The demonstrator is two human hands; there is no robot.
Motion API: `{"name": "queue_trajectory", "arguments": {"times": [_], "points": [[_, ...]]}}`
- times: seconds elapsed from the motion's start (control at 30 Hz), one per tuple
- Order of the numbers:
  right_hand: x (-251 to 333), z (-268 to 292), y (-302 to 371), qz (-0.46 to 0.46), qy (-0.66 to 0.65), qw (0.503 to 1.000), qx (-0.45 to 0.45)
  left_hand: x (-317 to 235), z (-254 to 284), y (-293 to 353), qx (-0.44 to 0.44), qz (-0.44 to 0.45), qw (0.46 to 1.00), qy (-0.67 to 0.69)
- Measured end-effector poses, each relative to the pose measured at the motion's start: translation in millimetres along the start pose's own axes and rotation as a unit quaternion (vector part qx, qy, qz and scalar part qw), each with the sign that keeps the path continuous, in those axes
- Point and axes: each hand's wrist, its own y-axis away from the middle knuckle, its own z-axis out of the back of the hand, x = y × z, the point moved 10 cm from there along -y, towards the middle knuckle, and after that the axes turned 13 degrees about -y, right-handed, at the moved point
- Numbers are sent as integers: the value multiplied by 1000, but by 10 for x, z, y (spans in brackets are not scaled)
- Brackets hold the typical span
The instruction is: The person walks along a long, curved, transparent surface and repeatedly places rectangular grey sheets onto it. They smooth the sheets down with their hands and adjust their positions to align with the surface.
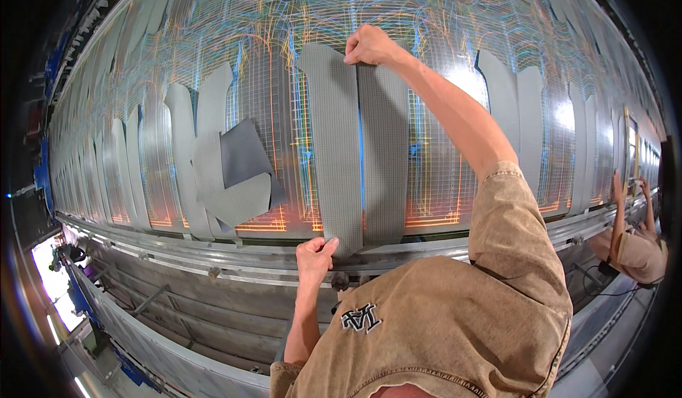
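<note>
A long grey textured fabric panel (332, 142) lies lengthwise on the printed table in front of me. At its far end my right hand (373, 46) pinches the upper right corner between thumb and fingers. My left hand (315, 259) is closed on the near end, where the panel hangs slightly over the table's metal edge. Beside it on the right lies a second grey panel (385, 149), partly shaded by my arm. A narrow gap with a blue line separates the two, and their long edges run almost parallel.
The wide table (439, 185) carries dense coloured lines and more grey panels in pairs. To the left sits a folded grey piece (246, 153) showing its smooth dark side. Metal rails (263, 263) edge the table. At far right, a co-worker (639, 252) reaches over it.
</note>
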Motion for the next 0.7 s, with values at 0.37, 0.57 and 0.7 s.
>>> {"name": "queue_trajectory", "arguments": {"times": [0.37, 0.57, 0.7], "points": [[35, 13, 37, -65, 22, 998, -10, 6, -9, 14, -4, 11, 1000, 12], [69, 12, 38, -58, 37, 998, -8, 22, -14, 7, -6, 15, 1000, 20], [116, 12, 27, -42, 70, 997, -6, 27, -4, -1, -7, 11, 1000, 18]]}}
